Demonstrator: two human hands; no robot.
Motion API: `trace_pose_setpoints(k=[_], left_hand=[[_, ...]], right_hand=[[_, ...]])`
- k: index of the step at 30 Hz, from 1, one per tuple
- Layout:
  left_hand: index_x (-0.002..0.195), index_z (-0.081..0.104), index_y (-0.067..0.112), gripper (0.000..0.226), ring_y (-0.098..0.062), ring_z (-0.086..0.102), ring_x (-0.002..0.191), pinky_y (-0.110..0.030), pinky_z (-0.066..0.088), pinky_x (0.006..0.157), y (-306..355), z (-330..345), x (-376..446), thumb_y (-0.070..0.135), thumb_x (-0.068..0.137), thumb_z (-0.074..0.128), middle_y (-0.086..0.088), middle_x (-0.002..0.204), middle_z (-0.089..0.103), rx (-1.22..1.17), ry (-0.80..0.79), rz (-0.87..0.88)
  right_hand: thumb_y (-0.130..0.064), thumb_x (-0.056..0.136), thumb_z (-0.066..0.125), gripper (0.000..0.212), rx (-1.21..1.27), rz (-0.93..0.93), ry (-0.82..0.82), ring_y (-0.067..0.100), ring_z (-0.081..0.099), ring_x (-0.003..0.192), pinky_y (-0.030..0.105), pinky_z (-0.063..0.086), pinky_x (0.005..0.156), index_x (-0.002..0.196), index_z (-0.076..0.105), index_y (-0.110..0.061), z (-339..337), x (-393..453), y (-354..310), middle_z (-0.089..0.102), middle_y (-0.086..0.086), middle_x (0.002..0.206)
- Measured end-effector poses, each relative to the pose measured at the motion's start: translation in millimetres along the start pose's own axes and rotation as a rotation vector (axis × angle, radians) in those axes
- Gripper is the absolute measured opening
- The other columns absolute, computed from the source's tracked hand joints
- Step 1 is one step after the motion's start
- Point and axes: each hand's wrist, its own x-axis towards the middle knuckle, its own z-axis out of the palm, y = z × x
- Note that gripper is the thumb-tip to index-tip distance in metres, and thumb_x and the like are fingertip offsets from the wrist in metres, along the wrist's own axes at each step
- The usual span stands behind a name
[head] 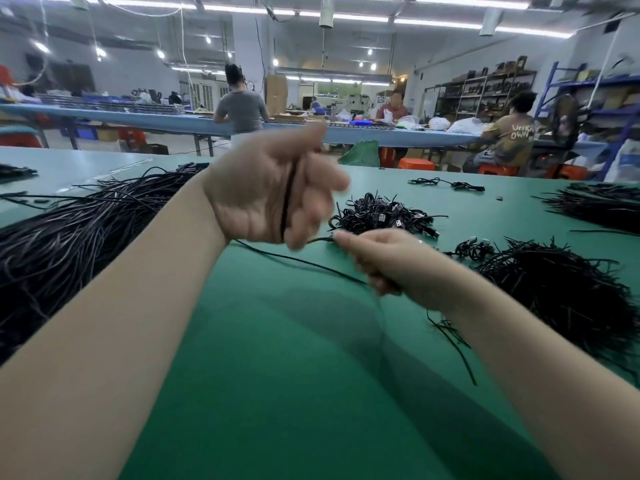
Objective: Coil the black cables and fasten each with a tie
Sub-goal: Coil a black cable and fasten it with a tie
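Left hand (273, 188) raised above the table (277, 358), palm toward the camera, fingers curled round a black cable (286, 202). Turns of the cable cross the palm, long axis near upright, tilted slightly right at the top. From the bottom of that hand one strand leaves toward the right and down, to the right hand (377, 258), which pinches it between fingertips. A second length runs from below the left wrist, slanting down and right, to the underside of the right hand. Both hands blurred; exact finger positions hard to read.

Table surface green, matte. Left: a big sheaf of loose cables (69, 220), strands lying roughly along the table's left side, running away from the camera. Centre, beyond the hands: a heap of coiled bundles (381, 213) with plugs showing. Right: a pile of thin black ties (561, 289), ends bristling outward; a few stray ones (450, 337) lie just below the right forearm. Far right edge: another sheaf (599, 206).

Room: a workshop, strip lights overhead, a long blue bench (173, 121) across the middle with three people at it, shelving (485, 91) against the right wall, orange stools (415, 164) beneath.
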Motion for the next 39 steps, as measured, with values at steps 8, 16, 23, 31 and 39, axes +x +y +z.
trace_pose_setpoints(k=[8,16,23,31,39], left_hand=[[0.122,0.056,0.010,0.066,-0.018,0.071,0.091,-0.034,0.049,0.088,-18.6,-5.6,32.7,0.058,0.100,0.016,-0.003,0.097,0.074,0.268,0.756,0.030],[0.081,0.067,0.019,0.048,-0.007,0.065,0.058,-0.023,0.052,0.056,17.3,5.8,-14.7,0.042,0.100,0.030,0.006,0.064,0.068,-0.011,0.328,0.489],[0.112,0.066,0.008,0.074,-0.020,0.073,0.085,-0.024,0.057,0.062,-12.3,10.7,20.8,0.062,0.097,0.016,-0.011,0.098,0.074,0.489,0.550,-0.279],[0.123,0.058,0.008,0.062,-0.017,0.068,0.104,-0.028,0.057,0.076,10.3,13.4,17.7,0.047,0.104,0.014,-0.006,0.110,0.072,0.009,0.653,0.557],[0.073,0.075,0.017,0.050,-0.009,0.057,0.047,-0.018,0.044,0.047,-0.6,16.6,10.0,0.049,0.090,0.041,0.003,0.058,0.064,0.320,0.365,0.068]], right_hand=[[-0.031,0.099,0.048,0.025,0.145,-0.176,-0.055,0.009,0.033,0.040,0.017,0.029,0.039,0.093,0.068,-0.018,-16.2,-13.8,-40.1,0.046,-0.007,0.053],[-0.047,0.096,0.047,0.037,-0.230,-0.006,-0.119,0.011,0.031,0.046,0.021,0.030,0.044,0.085,0.071,-0.021,-7.0,-5.2,-23.5,0.042,-0.010,0.054],[-0.040,0.094,0.054,0.037,-0.647,-0.363,0.399,0.001,0.036,0.032,0.008,0.027,0.034,0.065,0.062,-0.019,-20.4,-8.8,-65.9,0.043,-0.011,0.041],[-0.032,0.102,0.042,0.030,0.073,-0.199,-0.126,0.009,0.028,0.046,0.018,0.024,0.044,0.100,0.069,-0.019,3.7,-12.9,-33.8,0.039,-0.005,0.058],[-0.057,0.085,0.057,0.043,-0.289,-0.018,0.184,0.006,0.029,0.041,0.017,0.026,0.041,0.073,0.061,-0.016,-20.8,-4.8,0.9,0.038,-0.010,0.051]])
